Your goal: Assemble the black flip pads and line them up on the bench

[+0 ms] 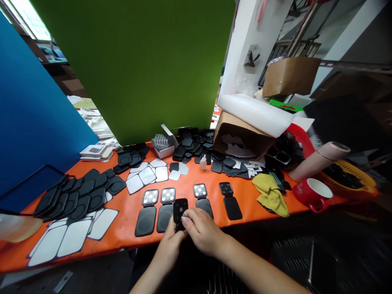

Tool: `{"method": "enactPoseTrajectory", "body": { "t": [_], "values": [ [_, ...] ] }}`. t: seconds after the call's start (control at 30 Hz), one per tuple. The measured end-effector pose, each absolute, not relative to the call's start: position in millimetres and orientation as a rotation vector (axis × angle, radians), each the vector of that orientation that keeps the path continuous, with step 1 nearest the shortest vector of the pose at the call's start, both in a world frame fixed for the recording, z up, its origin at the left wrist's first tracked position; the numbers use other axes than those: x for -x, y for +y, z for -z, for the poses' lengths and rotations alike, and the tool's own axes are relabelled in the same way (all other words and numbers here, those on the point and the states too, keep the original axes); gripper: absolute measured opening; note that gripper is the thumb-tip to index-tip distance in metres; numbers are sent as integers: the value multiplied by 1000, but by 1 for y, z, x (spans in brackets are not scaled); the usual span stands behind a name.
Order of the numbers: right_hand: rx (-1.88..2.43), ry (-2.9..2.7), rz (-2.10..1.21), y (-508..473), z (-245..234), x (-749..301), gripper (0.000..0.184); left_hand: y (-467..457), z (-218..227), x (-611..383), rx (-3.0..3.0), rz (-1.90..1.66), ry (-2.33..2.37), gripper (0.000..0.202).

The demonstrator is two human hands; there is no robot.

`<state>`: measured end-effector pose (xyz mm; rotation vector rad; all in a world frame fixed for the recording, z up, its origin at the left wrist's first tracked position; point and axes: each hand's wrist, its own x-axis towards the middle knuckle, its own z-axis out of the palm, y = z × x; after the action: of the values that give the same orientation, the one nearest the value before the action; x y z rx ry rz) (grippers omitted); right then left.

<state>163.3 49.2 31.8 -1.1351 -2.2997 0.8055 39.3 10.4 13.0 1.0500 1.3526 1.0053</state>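
Note:
My left hand (173, 239) is closed around a small black hinged panel (180, 205) with round spots, held upright near the table's front edge. The fingers of my right hand (203, 230) pinch together against its lower right side. A tiny shiny piece shows at those fingertips, too small to name. Beside my hands lie opened two-part black pads: two to the left, one (147, 220) with white discs in its top square, one pad (204, 205) behind my right hand, and another pad (232, 207) farther right whose square looks mostly dark.
Black pads (87, 185) and white-faced sheets (75, 237) lie in piles at left on the orange table (122, 218). Behind stand a box of small cylinders (163, 145), a small bottle (203, 162) and a carton (220, 132). A yellow cloth (269, 194) and red mug (310, 194) sit at right.

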Motion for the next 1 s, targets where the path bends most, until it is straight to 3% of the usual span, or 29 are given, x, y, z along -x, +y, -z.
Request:
{"method": "enactPoseTrajectory", "body": {
  "t": [0.27,0.7,0.9,1.0],
  "values": [
    [1249,-2516,-529,41,-43,-162,16,3,-5,-39,-1324,-915,1431,55],
    [1143,-2173,-928,41,-25,-158,21,-3,-11,-42,-1296,-894,1355,44],
    [1121,-1674,-1519,46,-16,-164,32,1,-13,-40,-685,-921,1123,63],
    [1199,-1671,-1514,48,-20,-167,35,2,-10,-37,-677,-958,1142,62]
  ]
}}
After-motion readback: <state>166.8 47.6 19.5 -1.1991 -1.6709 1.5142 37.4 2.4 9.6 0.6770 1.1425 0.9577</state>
